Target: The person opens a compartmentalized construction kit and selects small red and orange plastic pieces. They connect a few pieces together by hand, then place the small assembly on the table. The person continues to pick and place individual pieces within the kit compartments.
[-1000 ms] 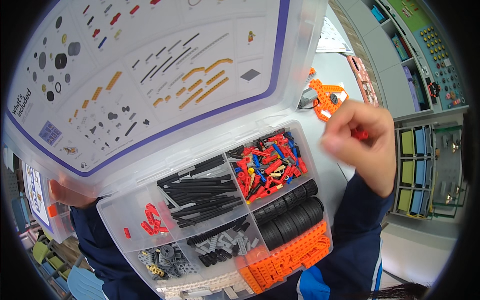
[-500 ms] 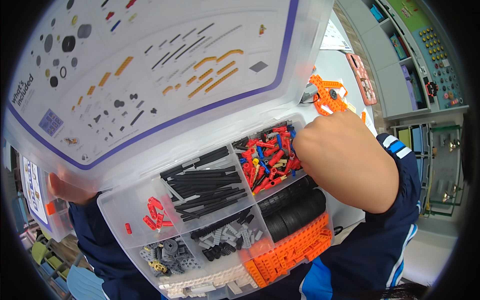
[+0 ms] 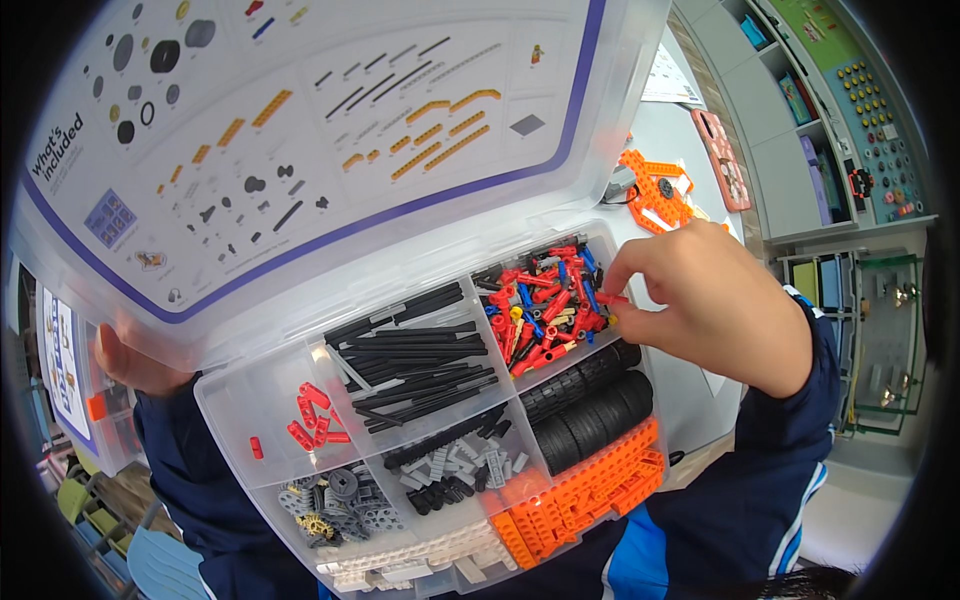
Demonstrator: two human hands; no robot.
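Observation:
An open clear plastic case of building-brick parts (image 3: 222, 412) rests tilted in front of me. My right hand (image 3: 690, 290) is at the right edge of its far-right compartment, with thumb and forefinger pinched on a small red peg (image 3: 613, 299). In that compartment lies a mixed heap of red, blue, black and tan connector pieces (image 3: 545, 310). My left hand (image 3: 140, 365) is at the lower left corner of the raised lid (image 3: 400, 230); its thumb points up and its fingers are hidden, so its grip is unclear.
Other compartments hold black axles (image 3: 410, 355), red pieces (image 3: 315, 415), grey gears (image 3: 340, 505), tyres (image 3: 590, 415), orange beams (image 3: 585, 490) and white beams (image 3: 420, 560). Beyond my right hand lie an orange assembly (image 3: 660, 190) and a pink case (image 3: 722, 160). Another case (image 3: 75, 390) stands at left.
My right hand has turned and lifted slightly, so its pinching thumb and forefinger now show with a red peg between them. The lid appears shifted a little to the right.

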